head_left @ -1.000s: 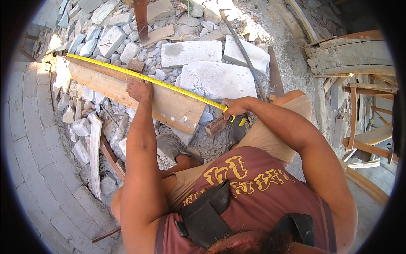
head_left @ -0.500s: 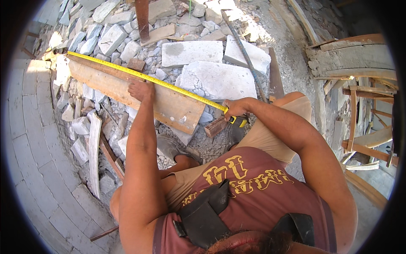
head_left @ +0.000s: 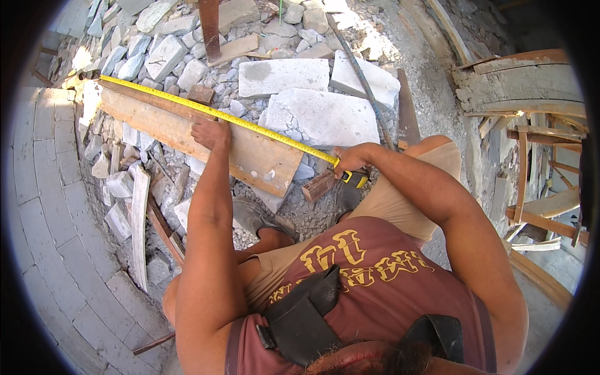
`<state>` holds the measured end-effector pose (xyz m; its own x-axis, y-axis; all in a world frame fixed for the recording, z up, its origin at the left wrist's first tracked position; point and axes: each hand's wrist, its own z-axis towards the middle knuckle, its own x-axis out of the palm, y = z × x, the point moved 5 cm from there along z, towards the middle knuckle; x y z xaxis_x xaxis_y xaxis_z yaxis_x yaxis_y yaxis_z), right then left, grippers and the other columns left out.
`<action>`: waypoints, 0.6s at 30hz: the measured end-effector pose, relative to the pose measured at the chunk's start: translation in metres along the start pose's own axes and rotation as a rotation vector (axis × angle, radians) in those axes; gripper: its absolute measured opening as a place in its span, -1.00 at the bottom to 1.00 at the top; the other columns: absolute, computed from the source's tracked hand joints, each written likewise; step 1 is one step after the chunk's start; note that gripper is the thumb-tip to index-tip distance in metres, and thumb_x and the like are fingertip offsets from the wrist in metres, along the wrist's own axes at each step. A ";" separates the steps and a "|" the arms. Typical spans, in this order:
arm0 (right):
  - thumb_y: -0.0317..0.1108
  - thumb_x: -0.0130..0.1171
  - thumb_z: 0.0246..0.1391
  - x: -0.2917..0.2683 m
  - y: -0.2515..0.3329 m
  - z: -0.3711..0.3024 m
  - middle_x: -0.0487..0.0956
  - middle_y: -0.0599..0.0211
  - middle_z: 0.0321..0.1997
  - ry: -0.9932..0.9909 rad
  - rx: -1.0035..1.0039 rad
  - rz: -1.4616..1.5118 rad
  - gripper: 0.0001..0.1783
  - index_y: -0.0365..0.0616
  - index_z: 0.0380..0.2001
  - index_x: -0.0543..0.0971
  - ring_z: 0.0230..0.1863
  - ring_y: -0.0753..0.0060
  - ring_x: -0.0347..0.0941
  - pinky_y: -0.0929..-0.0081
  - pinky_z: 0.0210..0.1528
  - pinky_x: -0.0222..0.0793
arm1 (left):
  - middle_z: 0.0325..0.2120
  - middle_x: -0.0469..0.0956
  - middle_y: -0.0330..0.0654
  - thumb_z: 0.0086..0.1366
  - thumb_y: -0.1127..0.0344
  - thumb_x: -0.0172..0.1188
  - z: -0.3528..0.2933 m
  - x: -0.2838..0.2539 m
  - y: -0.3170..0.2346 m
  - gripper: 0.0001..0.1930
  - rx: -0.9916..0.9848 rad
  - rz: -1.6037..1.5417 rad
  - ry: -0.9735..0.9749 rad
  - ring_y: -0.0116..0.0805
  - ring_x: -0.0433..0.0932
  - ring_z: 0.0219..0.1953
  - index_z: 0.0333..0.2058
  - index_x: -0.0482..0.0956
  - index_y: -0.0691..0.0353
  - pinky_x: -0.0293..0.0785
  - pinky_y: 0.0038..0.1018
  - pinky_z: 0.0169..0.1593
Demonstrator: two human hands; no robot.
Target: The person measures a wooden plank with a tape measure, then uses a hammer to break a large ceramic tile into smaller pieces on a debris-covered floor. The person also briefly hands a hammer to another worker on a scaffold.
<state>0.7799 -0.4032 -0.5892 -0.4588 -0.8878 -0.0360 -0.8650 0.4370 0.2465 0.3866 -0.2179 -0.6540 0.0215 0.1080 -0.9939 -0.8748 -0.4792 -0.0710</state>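
**Steel tape extended along a timber board on rubble**

A tape measure with a yellow blade [head_left: 269,134] and a black-and-yellow case [head_left: 357,180] is shown drawn out along the far edge of a long, flat, brown wooden board [head_left: 262,161]. The board is laid at a slant over broken grey rubble [head_left: 178,65]. The blade's free end lies near the board's far left end, and its near part is carried past the board's right end to the case.

Very little has been altered over the last second: the right hand [head_left: 351,159] and the case have been shifted slightly rightward, and the left hand [head_left: 211,133] slightly the same way along the board. A little more blade therefore appears to be exposed, with its alignment along the board judged unchanged.

The right hand is closed around the tape measure at the mouth of the case. The left hand is rested on the board just beside the blade, fingers apparently bent; whether the board or blade is gripped cannot be told.

Just left of the case, a reddish-brown rectangular block [head_left: 319,186] is seen. Beyond the blade, a broad, pale concrete slab [head_left: 322,119] is bordered on its right by a long, dark, slender bar [head_left: 361,82]. Grey rectangular paving [head_left: 47,187] is visible at far left. No container can be identified.
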 end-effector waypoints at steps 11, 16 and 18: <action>-0.04 0.48 0.07 -0.001 -0.006 0.001 0.51 -0.25 0.26 -0.004 -0.011 -0.044 0.33 -0.10 0.65 -0.19 0.12 -0.11 0.59 -0.09 -0.10 0.65 | 0.11 0.49 0.16 0.23 -0.19 0.42 -0.007 0.000 -0.002 0.12 -0.013 -0.036 0.005 0.10 0.47 0.17 0.53 0.12 0.41 0.40 -0.06 0.29; -0.07 0.47 0.09 0.002 -0.014 0.011 0.48 -0.24 0.30 0.015 -0.014 -0.002 0.30 -0.07 0.65 -0.18 0.14 -0.12 0.58 -0.11 -0.04 0.65 | 0.12 0.50 0.16 0.23 -0.27 0.41 -0.005 0.006 -0.001 0.14 -0.029 -0.019 0.023 0.13 0.47 0.21 0.54 0.12 0.36 0.39 -0.03 0.31; -0.08 0.46 0.09 0.002 -0.015 0.010 0.42 -0.26 0.36 0.008 0.001 0.001 0.29 -0.06 0.65 -0.18 0.19 -0.16 0.55 -0.17 0.01 0.64 | 0.12 0.50 0.16 0.23 -0.28 0.41 -0.005 0.006 -0.001 0.14 -0.020 -0.019 0.016 0.12 0.47 0.21 0.54 0.12 0.36 0.39 -0.03 0.31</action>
<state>0.7898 -0.4096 -0.6026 -0.4580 -0.8885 -0.0277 -0.8648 0.4381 0.2451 0.3900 -0.2214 -0.6599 0.0460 0.1040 -0.9935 -0.8643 -0.4945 -0.0918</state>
